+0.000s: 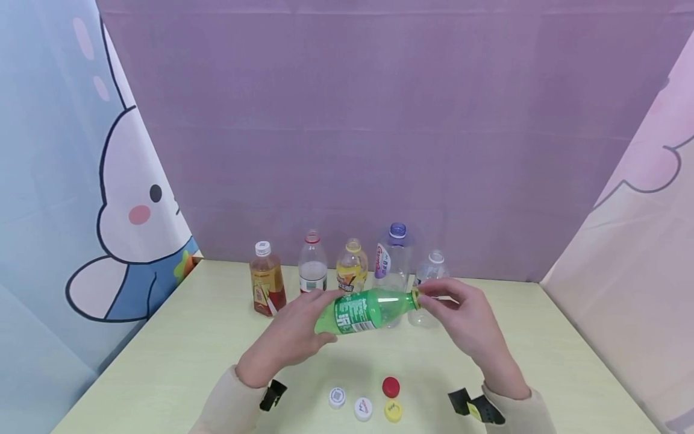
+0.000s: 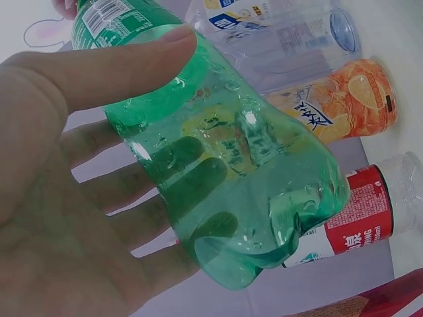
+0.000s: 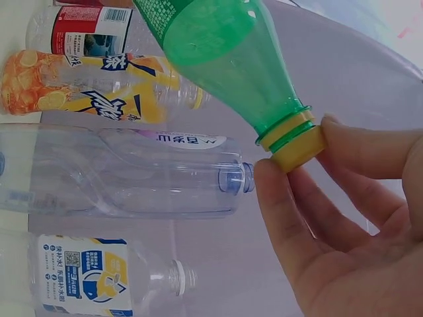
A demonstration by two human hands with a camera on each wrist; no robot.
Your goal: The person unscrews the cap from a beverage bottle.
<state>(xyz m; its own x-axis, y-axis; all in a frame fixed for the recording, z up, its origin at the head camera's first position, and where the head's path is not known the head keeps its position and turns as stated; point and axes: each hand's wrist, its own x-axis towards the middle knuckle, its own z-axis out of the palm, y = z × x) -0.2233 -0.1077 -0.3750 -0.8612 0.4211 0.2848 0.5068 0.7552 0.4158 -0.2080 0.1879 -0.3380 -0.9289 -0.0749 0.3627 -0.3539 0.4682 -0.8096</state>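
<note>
A green plastic bottle (image 1: pixel 358 310) lies almost level in the air above the table, its neck toward the right. My left hand (image 1: pixel 290 328) grips its lower body, thumb on one side and fingers on the other, as the left wrist view shows. At the neck, my right hand (image 1: pixel 466 313) pinches a yellow cap (image 3: pixel 301 148) between thumb and fingers. A band of green neck shows between the cap and the yellow ring (image 3: pixel 281 129) below it. Some greenish liquid or tint shows inside the bottle (image 2: pixel 218 158).
Behind stand a capped tea bottle (image 1: pixel 267 283), a red-ringed clear bottle (image 1: pixel 312 265), a yellow-labelled bottle (image 1: pixel 352 265), a tall purple-necked bottle (image 1: pixel 398 259) and another clear bottle (image 1: pixel 434 265), uncapped. In front lie white caps (image 1: pixel 363 408), a red cap (image 1: pixel 390 387) and another yellow cap (image 1: pixel 393 411).
</note>
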